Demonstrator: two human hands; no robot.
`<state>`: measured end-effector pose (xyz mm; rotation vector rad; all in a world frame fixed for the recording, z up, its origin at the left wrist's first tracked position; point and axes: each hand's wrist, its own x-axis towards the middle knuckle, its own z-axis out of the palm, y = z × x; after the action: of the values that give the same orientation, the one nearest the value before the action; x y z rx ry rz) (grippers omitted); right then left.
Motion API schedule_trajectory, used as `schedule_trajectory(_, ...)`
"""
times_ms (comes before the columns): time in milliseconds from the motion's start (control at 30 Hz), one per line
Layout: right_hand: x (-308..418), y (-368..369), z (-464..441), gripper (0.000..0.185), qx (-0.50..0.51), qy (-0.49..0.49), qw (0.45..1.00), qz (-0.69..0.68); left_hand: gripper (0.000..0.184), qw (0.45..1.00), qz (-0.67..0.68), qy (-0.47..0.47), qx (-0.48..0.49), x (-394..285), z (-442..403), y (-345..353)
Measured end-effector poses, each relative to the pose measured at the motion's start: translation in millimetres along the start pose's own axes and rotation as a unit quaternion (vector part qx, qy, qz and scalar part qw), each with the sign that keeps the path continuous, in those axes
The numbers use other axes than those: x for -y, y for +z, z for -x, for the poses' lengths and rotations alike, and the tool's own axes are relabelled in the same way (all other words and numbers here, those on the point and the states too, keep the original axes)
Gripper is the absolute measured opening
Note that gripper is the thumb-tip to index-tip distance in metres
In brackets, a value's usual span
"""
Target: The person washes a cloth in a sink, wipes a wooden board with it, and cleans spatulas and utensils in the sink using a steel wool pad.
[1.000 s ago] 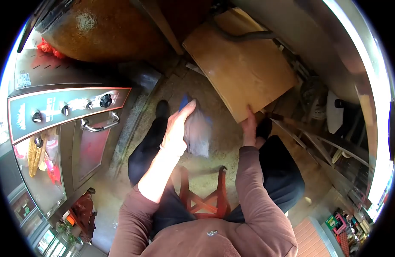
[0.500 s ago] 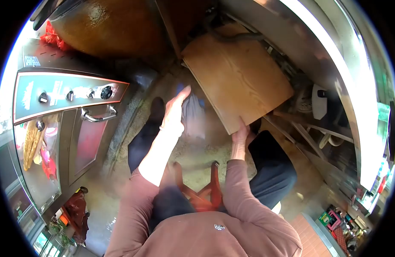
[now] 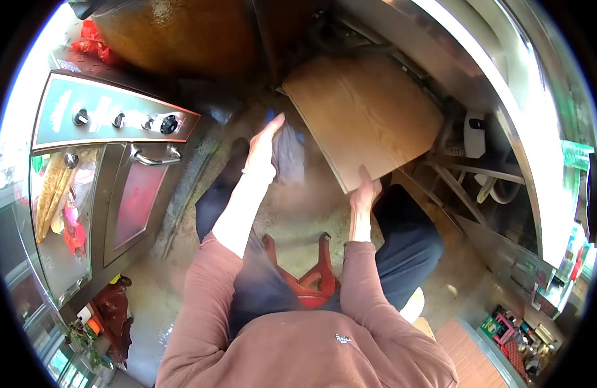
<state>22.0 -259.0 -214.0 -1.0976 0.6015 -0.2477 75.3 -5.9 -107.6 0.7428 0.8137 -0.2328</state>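
So your right hand (image 3: pixel 364 193) has the near corner of the wooden board (image 3: pixel 369 119) pinched, thumb on top, other fingers mostly out of sight underneath. Your left hand (image 3: pixel 262 145) looks closed on the grey cloth (image 3: pixel 289 155), which hangs just to the right of it, though I can't really see the grip.

What'd worry me: you've only got that one corner, and the board spreads well forward of your right hand. If whatever's under the far end doesn't hold, I reckon it could tip or twist out of your fingers. I can't tell what's propping it. Your right knee (image 3: pixel 412 223) is just beside that hand, so a slip might bump it. The cloth's also near the board's left edge and could snag.

Room-wise, there's bare floor (image 3: pixel 311 216) between your hands, running back to the red stool (image 3: pixel 308 288). Right of your right hand it's tight, with the rack (image 3: pixel 457 194) past the knee. Left of your left hand, watch the metal cabinet (image 3: pixel 120 141) and its door handle (image 3: pixel 157 158) sticking out.
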Motion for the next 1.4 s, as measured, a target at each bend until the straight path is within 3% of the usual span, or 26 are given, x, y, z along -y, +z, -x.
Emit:
schedule_trajectory(100, 0.4, 8.1, -10.6, 0.044, -0.013, 0.001, 1.000, -0.001, 0.037, 0.999, -0.041, 0.027, -0.009, 6.2, -9.7, -13.1)
schedule_trajectory(233, 1.6, 41.8, 14.5, 0.051, -0.038, 0.001, 0.999, -0.035, 0.039, 1.000, -0.017, -0.007, 0.017, 4.9, -12.7, -10.7)
schedule_trajectory(300, 3.8, 51.4, 30.4, 0.048, -0.034, -0.009, 0.999, -0.034, 0.038, 0.999, -0.003, 0.018, 0.032, 5.4, -14.4, -8.8)
schedule_trajectory(400, 15.7, 53.5, 36.0, 0.042, -0.028, 0.004, 0.999, -0.035, 0.036, 0.998, 0.003, -0.023, 0.060, -8.0, 8.6, 7.9)
schedule_trajectory(500, 13.4, 42.9, 26.5, 0.038, -0.021, 0.012, 1.000, -0.011, 0.037, 0.996, -0.002, 0.010, 0.092, 8.7, -20.1, -11.9)
schedule_trajectory(600, 6.3, 30.4, 22.3, 0.036, -0.013, 0.002, 1.000, 0.009, 0.034, 0.999, 0.002, 0.000, 0.035, 0.6, -10.2, -4.1)
schedule_trajectory(667, -3.7, 24.1, 20.6, 0.035, -0.017, -0.009, 1.000, 0.004, 0.032, 0.996, -0.007, -0.079, 0.051, 18.0, -38.7, -25.8)
schedule_trajectory(767, -9.2, 27.5, 22.8, 0.036, -0.008, -0.007, 1.000, -0.003, 0.029, 0.996, -0.047, -0.044, 0.064, 67.3, -76.7, -46.5)
schedule_trajectory(800, -7.4, 25.4, 23.5, 0.036, -0.012, -0.012, 1.000, -0.005, 0.029, 0.995, -0.038, -0.049, 0.082, 85.9, -79.2, -44.9)
schedule_trajectory(833, -6.5, 24.2, 23.6, 0.037, -0.021, -0.006, 1.000, 0.017, 0.030, 0.987, -0.014, -0.132, 0.092, 82.0, -59.2, -27.0)
schedule_trajectory(967, 8.6, 8.9, 2.3, 0.042, 0.039, -0.019, 0.997, 0.062, 0.037, 0.979, 0.094, -0.143, 0.113, 119.0, -59.4, -4.1)
schedule_trajectory(1067, 42.7, 0.5, -6.1, 0.045, 0.083, 0.017, 0.985, 0.149, 0.029, 0.960, 0.159, -0.161, 0.165, 134.3, -72.6, 0.0)
schedule_trajectory(1133, 52.4, 5.5, -13.4, 0.045, 0.083, 0.025, 0.983, 0.161, 0.027, 0.965, 0.150, -0.161, 0.144, 135.6, -72.3, 11.0)
schedule_trajectory(1233, 29.5, 5.7, -25.3, 0.040, 0.059, 0.001, 0.996, 0.062, 0.027, 0.957, 0.157, -0.166, 0.180, 130.2, -77.8, 19.2)
schedule_trajectory(1333, 18.2, 1.9, -23.2, 0.047, 0.038, 0.020, 0.999, 0.018, 0.027, 0.971, 0.086, -0.181, 0.130, 127.4, -83.0, 24.3)
schedule_trajectory(1400, 9.0, -1.2, -22.2, 0.047, 0.029, 0.028, 0.999, -0.008, 0.031, 0.991, -0.024, -0.100, 0.084, 127.4, -73.8, 29.9)
